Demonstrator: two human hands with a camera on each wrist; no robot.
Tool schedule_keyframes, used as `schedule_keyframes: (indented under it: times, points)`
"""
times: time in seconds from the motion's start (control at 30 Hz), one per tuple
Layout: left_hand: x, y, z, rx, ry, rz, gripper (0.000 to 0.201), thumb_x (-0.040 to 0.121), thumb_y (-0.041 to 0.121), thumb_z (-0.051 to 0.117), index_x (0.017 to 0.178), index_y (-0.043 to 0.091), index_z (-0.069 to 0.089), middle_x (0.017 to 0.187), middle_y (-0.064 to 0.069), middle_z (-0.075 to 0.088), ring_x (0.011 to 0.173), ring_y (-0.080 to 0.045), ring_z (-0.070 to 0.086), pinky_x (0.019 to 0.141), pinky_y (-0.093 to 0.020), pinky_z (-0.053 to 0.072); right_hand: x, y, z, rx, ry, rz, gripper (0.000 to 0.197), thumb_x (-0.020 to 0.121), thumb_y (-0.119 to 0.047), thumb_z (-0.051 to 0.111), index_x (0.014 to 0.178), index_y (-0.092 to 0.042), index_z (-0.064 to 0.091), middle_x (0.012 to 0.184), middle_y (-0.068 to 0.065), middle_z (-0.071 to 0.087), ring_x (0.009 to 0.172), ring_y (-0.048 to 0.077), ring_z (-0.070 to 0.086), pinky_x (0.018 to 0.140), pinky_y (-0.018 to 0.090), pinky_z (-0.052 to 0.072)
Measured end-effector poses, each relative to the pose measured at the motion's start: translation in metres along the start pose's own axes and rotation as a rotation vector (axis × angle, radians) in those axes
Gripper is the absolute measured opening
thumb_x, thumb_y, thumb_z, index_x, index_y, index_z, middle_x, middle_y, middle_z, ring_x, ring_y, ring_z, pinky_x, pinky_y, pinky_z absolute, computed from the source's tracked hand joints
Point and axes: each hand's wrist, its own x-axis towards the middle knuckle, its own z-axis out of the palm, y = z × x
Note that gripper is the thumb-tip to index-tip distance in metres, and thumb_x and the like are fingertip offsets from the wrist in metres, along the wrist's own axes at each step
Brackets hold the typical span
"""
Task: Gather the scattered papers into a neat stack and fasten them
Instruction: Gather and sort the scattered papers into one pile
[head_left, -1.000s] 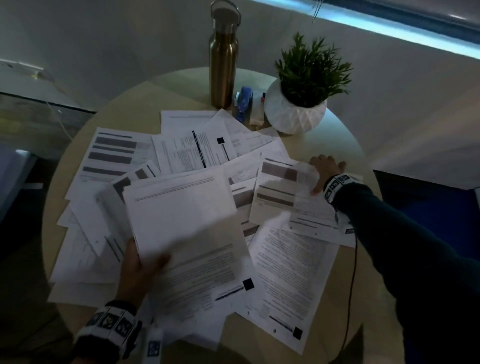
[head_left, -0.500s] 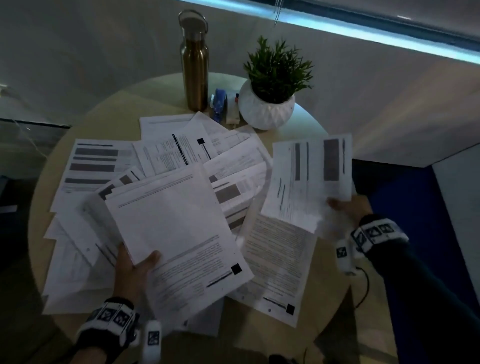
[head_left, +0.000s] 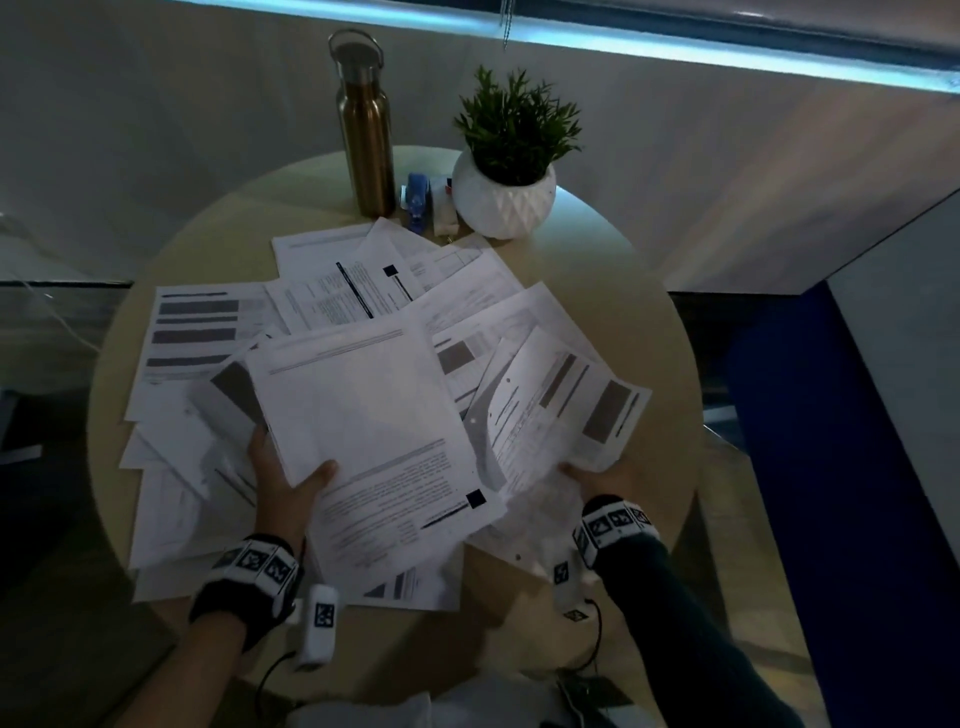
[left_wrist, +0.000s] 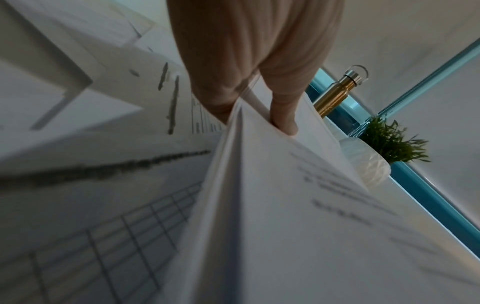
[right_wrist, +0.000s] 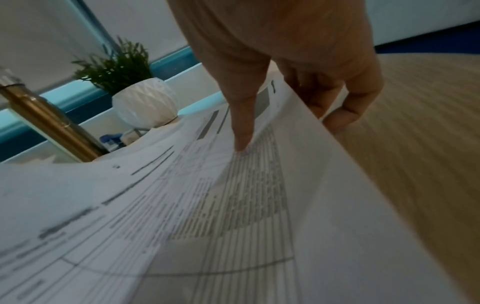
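The loose white printed paper sheets (head_left: 332, 306) lie fanned and overlapping across the middle of the head view, covering most of the round pale wooden table (head_left: 613, 291), while two bundles are lifted off it. The left hand (head_left: 283, 486), lower centre-left of the frame, pinches a small sheaf of white pages (head_left: 363, 415) at its near edge, thumb on top and fingers beneath; the left wrist view shows several leaves wedged between thumb and fingers. The right hand (head_left: 610, 475), lower right, pinches a curling printed sheet with grey bars (head_left: 561, 410) by its near edge, thumb pressed on the top face and fingers curled under. These sheets look light, thin and floppy: the right one already bows, and smooth faces likely slide on each other, so a grip near the middle of a long edge, with fingers spread below, should keep them flat. A small blue stapler (head_left: 417, 200) waits at upper centre, between a tall brass-coloured metal bottle (head_left: 366, 130) and a white faceted pot with a green plant (head_left: 504, 195).
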Motion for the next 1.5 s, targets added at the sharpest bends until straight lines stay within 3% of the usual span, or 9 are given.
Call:
schedule_keyframes:
  times: [0.13, 0.3, 0.63, 0.77, 0.93, 1.07, 1.2, 1.37, 1.5]
  points:
    - [0.002, 0.003, -0.002, 0.011, 0.013, 0.032, 0.092, 0.078, -0.002, 0.069, 0.144, 0.031, 0.015, 0.147, -0.001, 0.033, 0.127, -0.013, 0.037, 0.108, -0.035, 0.030, -0.018, -0.013, 0.012, -0.252, 0.054, 0.025, 0.127, 0.043, -0.040, 0.092, 0.139, -0.002, 0.018, 0.147, 0.022, 0.020, 0.133, 0.040, 0.031, 0.106, 0.053, 0.038]
    - [0.001, 0.005, -0.010, 0.074, 0.006, 0.080, 0.089, 0.077, -0.006, 0.067, 0.145, 0.019, 0.015, 0.147, -0.007, 0.031, 0.123, -0.010, 0.035, 0.104, -0.028, 0.028, -0.024, -0.014, 0.019, -0.290, 0.015, -0.021, 0.111, 0.045, -0.028, 0.093, 0.131, -0.005, 0.027, 0.138, 0.020, 0.035, 0.129, 0.036, 0.038, 0.100, 0.050, 0.044]
    - [0.008, 0.006, -0.025, 0.138, -0.020, 0.155, 0.098, 0.078, -0.006, 0.067, 0.147, 0.029, 0.007, 0.155, -0.001, 0.018, 0.136, -0.012, 0.025, 0.112, -0.033, 0.022, -0.034, -0.003, -0.018, 0.313, 0.158, -0.209, 0.010, 0.082, -0.016, 0.066, 0.087, -0.008, 0.063, 0.085, 0.008, 0.065, 0.085, 0.029, 0.065, 0.074, 0.031, 0.045]
    - [0.017, 0.010, -0.026, 0.297, -0.142, 0.275, 0.067, 0.083, -0.001, 0.063, 0.137, 0.029, 0.037, 0.147, 0.002, 0.036, 0.134, -0.014, 0.033, 0.115, -0.035, 0.024, -0.063, -0.022, -0.052, 0.509, 0.249, -0.331, 0.015, 0.083, -0.037, 0.065, 0.073, -0.025, 0.061, 0.075, -0.009, 0.062, 0.072, 0.013, 0.059, 0.069, 0.027, 0.046]
    - [0.022, 0.034, -0.002, 0.337, -0.275, 0.338, 0.042, 0.083, 0.005, 0.066, 0.111, 0.035, 0.057, 0.119, -0.002, 0.059, 0.111, -0.016, 0.056, 0.094, -0.004, 0.038, -0.074, -0.052, -0.027, 0.602, -0.052, -0.463, 0.010, 0.078, -0.017, 0.074, 0.074, -0.011, 0.066, 0.048, -0.012, 0.065, 0.045, -0.004, 0.056, 0.044, 0.013, 0.045]
    - [0.008, 0.070, 0.030, 0.120, -0.363, 0.166, 0.019, 0.095, 0.017, 0.048, 0.112, 0.021, 0.058, 0.111, 0.001, 0.063, 0.095, 0.001, 0.061, 0.099, -0.035, 0.046, -0.078, -0.058, 0.008, 0.442, -0.309, -0.497, 0.016, 0.075, -0.023, 0.077, 0.086, -0.013, 0.072, 0.073, -0.004, 0.075, 0.069, 0.011, 0.070, 0.066, 0.030, 0.057]
    - [0.004, 0.083, 0.035, -0.015, -0.464, 0.005, 0.051, 0.091, 0.059, 0.031, 0.119, 0.027, 0.058, 0.123, 0.000, 0.063, 0.114, -0.014, 0.058, 0.104, -0.037, 0.042, -0.083, -0.067, 0.022, 0.370, -0.350, -0.554, 0.030, 0.073, -0.023, 0.077, 0.098, -0.020, 0.062, 0.096, 0.007, 0.072, 0.090, 0.026, 0.069, 0.081, 0.047, 0.058]
    - [-0.001, 0.078, 0.035, 0.050, -0.240, 0.374, 0.051, 0.091, 0.011, 0.055, 0.134, 0.026, 0.033, 0.130, 0.011, 0.047, 0.115, 0.015, 0.046, 0.099, -0.008, 0.038, -0.092, -0.076, 0.021, 0.617, -0.355, -0.613, 0.055, 0.076, -0.007, 0.073, 0.120, -0.018, 0.041, 0.112, 0.017, 0.065, 0.100, 0.030, 0.067, 0.081, 0.047, 0.057]
    - [-0.008, 0.082, 0.043, -0.140, -0.028, 0.427, 0.082, 0.084, 0.001, 0.062, 0.140, 0.034, 0.012, 0.152, 0.007, 0.022, 0.139, -0.003, 0.029, 0.114, -0.029, 0.030, -0.108, -0.083, 0.032, 0.633, -0.286, -0.805, 0.027, 0.087, -0.010, 0.063, 0.107, -0.027, 0.059, 0.108, 0.005, 0.065, 0.102, 0.021, 0.063, 0.086, 0.042, 0.055]
